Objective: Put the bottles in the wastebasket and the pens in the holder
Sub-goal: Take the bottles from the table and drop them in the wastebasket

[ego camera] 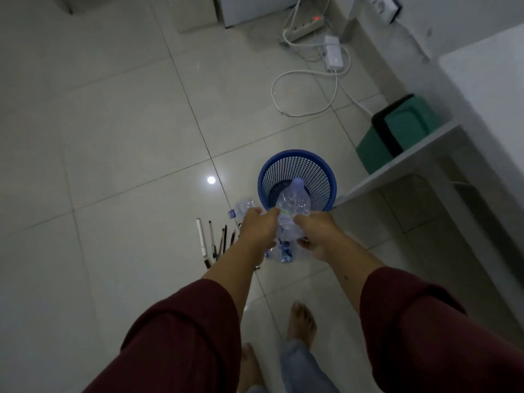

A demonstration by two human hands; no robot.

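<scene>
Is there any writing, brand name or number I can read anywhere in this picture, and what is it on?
No text can be read.
Label on the crushed bottle held by the left hand and right hand: coloured print, too blurred to read.
Second bottle on the floor: no legible text.
Pens: too small to tell.
Blue wastebasket and power strip: no writing visible.

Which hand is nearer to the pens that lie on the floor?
The left hand. It is just right of the pens in the picture, gripping the crumpled bottle. The right hand grips the same bottle on its far side from the pens.
</scene>
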